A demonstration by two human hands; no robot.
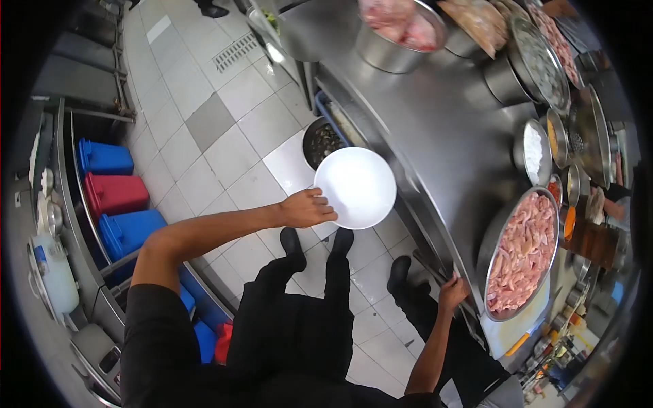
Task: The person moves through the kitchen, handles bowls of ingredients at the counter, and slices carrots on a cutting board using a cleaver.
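My left hand (309, 208) is closed on the near left rim of a round white bowl (364, 183). The bowl is held above the floor, beside the steel counter, and no food shows in it. Partly behind it, lower down, is a metal pot (314, 129) with dark pieces inside. My right hand (453, 292) is closed at the front edge of the steel counter (415, 115), by a dark bar-like part; what its fingers grip is not clear. Near that hand, a large oval metal pan (484, 262) of raw pink meat strips (522, 255) stands on the counter.
A white board (520, 326) lies under the meat pan, with an orange-handled tool (518, 343). Several metal bowls and pots (394, 51) line the counter. Blue bins (105, 158) and a red bin (115, 194) stand left. Another person's boot (400, 272) is close on the right.
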